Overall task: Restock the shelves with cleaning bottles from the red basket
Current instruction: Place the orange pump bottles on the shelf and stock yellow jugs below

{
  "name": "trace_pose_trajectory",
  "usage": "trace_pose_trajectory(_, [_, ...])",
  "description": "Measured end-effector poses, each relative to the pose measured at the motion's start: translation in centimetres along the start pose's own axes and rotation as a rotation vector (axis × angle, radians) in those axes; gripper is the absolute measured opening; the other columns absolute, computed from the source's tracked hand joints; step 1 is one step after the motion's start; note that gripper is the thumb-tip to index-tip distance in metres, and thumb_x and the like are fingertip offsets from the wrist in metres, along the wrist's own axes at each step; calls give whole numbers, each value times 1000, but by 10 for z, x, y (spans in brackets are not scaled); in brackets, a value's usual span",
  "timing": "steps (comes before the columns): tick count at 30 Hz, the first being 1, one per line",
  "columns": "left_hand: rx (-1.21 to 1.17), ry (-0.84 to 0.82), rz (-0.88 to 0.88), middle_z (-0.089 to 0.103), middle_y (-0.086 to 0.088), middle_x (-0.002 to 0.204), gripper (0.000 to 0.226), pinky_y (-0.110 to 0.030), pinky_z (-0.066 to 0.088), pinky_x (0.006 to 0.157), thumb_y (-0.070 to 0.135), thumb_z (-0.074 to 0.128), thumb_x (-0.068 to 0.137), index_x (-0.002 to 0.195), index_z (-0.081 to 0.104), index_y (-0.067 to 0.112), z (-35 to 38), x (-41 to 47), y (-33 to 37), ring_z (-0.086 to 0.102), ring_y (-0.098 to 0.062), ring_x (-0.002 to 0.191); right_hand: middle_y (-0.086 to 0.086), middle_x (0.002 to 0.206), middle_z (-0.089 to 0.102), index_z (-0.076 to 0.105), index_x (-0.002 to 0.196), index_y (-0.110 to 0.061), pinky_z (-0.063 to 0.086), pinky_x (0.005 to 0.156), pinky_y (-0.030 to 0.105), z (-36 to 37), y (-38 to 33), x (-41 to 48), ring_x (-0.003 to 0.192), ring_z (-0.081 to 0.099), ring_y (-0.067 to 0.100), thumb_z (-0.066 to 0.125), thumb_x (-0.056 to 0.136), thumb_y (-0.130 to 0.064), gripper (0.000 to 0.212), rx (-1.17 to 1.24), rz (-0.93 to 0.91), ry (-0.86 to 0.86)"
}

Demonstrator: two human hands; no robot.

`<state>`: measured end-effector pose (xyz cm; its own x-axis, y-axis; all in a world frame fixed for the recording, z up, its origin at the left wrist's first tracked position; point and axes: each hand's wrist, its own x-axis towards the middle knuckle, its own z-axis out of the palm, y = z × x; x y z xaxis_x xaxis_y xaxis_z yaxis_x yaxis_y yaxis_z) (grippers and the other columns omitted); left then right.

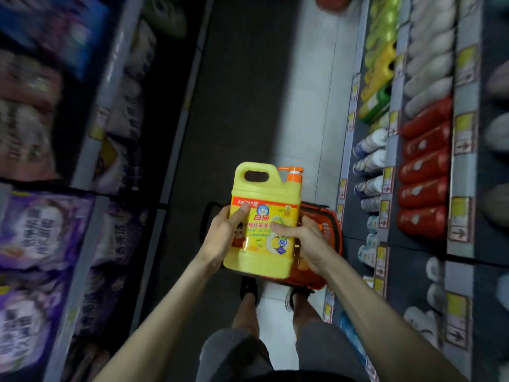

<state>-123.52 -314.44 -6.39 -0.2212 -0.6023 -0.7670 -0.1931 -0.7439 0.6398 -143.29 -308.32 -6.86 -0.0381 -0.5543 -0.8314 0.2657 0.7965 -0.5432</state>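
The left hand [220, 238] and right hand [305, 241] each curl around one side of the yellow pump bottle [261, 188], above the red basket [332, 230] beneath them, apparently lifted out but not yet placed on the shelves [387, 186] beyond the right hand.

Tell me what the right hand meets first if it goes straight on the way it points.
The yellow bottle, which the right hand grips; past it, probably the left hand, though depth is unclear.
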Motion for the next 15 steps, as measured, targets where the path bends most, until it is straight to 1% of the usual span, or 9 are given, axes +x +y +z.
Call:
trace_pose_trajectory(1, [-3,14,29,81,-2,113,43,-40,62,88,47,62,103,131,62,14,-6,-16,14,79,-21,101,-3,109,82,67,122,-17,58,98,54,9,-15,-15,105,78,25,100,55,-35,77,-14,-35,-5])
trace_pose_trajectory(3, [-4,38,102,80,0,115,44,-43,61,94,50,61,103,131,62,16,-15,-47,41,79,-19,103,-3,105,82,68,120,-16,61,91,45,27,-47,-47,102,79,23,95,59,-33,69,-42,-119,-31])
trace_pose_trajectory(5, [-20,48,175,80,1,117,45,-38,61,92,51,60,103,132,61,17,-23,-74,66,78,-17,105,0,105,82,69,119,-16,61,84,38,42,-78,-77,98,80,22,89,67,-27,57,-69,-191,-83])
trace_pose_trajectory(7, [-48,51,244,79,2,119,43,-27,62,83,49,59,104,133,59,18,-30,-99,88,77,-14,106,5,109,82,68,123,-13,62,86,42,54,-103,-102,100,80,25,87,72,-22,55,-94,-253,-115])
trace_pose_trajectory(8, [-63,59,284,78,2,121,43,-27,62,83,49,60,104,134,59,18,-32,-111,99,77,-13,107,8,112,81,67,126,-10,62,90,47,60,-115,-114,102,79,29,88,73,-22,58,-110,-287,-130])
trace_pose_trajectory(10, [-92,81,360,75,1,128,51,-35,61,95,53,66,101,139,57,20,-39,-134,119,75,-14,113,10,115,80,66,128,-7,61,94,50,71,-138,-132,105,78,31,91,73,-23,63,-162,-357,-162])
trace_pose_trajectory(12, [-114,97,437,72,-1,134,63,-45,58,103,57,71,94,142,54,20,-46,-155,135,73,-17,119,11,114,80,66,127,-5,64,85,42,81,-162,-149,104,78,31,89,76,-21,59,-212,-426,-209])
trace_pose_trajectory(13, [-127,105,467,71,-2,135,67,-47,57,105,57,73,92,143,53,20,-48,-166,142,72,-19,120,12,114,80,66,127,-5,64,82,39,86,-172,-157,104,78,31,89,77,-20,56,-230,-459,-240])
trace_pose_trajectory(15, [-148,140,547,70,-2,137,66,-45,58,104,51,76,93,145,50,20,-52,-187,154,72,-19,121,13,115,80,67,126,-5,64,86,42,96,-194,-171,107,77,33,91,79,-20,55,-290,-533,-298])
